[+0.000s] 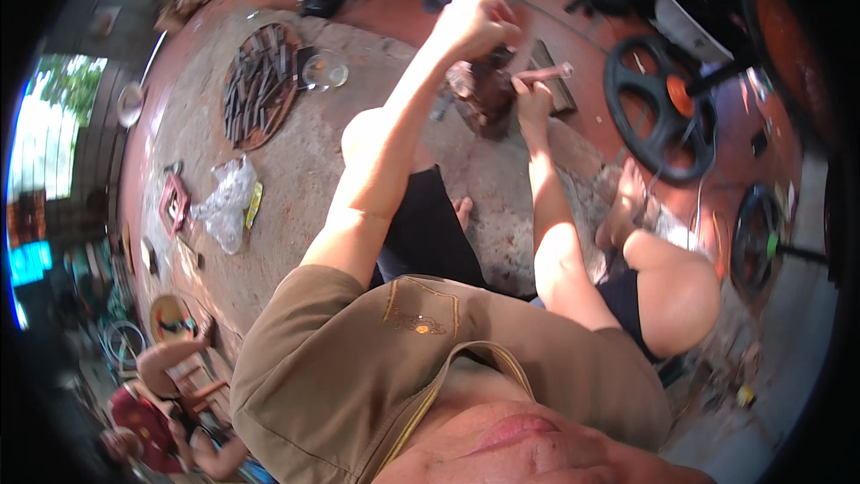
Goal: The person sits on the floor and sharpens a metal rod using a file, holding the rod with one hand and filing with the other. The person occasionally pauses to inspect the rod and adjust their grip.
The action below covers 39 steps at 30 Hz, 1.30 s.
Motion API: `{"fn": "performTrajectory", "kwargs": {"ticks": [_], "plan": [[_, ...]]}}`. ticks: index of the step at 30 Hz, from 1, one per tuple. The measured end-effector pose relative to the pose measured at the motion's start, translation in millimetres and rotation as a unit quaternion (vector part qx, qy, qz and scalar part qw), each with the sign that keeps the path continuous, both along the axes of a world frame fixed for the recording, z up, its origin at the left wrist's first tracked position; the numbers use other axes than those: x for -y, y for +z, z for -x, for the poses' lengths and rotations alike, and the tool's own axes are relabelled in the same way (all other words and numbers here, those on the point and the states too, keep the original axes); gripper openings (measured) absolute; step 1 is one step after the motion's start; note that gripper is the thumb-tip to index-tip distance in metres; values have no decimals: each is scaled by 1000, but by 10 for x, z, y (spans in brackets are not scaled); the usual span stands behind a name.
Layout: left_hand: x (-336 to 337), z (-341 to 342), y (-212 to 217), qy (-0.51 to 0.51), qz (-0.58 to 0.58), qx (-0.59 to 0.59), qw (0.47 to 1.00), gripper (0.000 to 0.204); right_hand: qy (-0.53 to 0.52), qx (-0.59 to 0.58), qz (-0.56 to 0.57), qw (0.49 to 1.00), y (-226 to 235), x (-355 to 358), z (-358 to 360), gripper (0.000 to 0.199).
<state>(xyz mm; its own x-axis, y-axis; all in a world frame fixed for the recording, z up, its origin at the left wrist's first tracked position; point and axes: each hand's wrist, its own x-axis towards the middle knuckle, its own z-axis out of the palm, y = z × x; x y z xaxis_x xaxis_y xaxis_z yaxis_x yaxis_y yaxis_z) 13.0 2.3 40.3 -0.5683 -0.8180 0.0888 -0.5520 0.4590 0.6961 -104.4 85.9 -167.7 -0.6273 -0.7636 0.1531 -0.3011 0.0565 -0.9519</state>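
Note:
A dark reddish-brown wooden block [485,97] with an uneven, carved-looking surface lies ahead of me, between and below my hands. My left hand [475,27] is above its far end, with curled fingers blurred by motion. What those fingers hold, if anything, cannot be made out. On the block's right side, my right hand [532,99] is closed around a short reddish wooden stick [548,74]. The stick points right, and its far end is free. Part of the block is hidden behind my left wrist.
A round tray [288,106] full of chisel-like tools stands left on the stone slab [358,45], beside a clear glass dish [324,72]. Nearer lie a plastic bag [229,202] and a pink frame-like object [174,202]. Black handwheels [618,94] stand right. Another person [148,426] sits lower left.

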Motion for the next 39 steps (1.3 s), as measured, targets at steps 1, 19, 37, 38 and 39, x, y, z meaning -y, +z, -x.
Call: {"fn": "performTrajectory", "kwargs": {"ticks": [1, 19, 37, 38, 39], "plan": [[-8, -8, 25, 2, 7, 13, 1000, 29, -13, -6, -3, 1000, -6, -8, -28, 30], [110, -40, -182, -5, 22, -21, 1000, 32, -13, 60, 18, 998, -306, 252, 29, 19], [61, -21, -97, -14, 37, 25, 999, 37, -29, 66, 9, 997, -92, 235, -12, 31], [42, 25, -85, -23, 44, 14, 999, 37, -32, 126, 30, 991, -171, 233, 76, 31], [49, -19, -102, -17, 44, 9, 999, 37, -32, 152, 15, 988, -130, 242, 1, 28]]}}
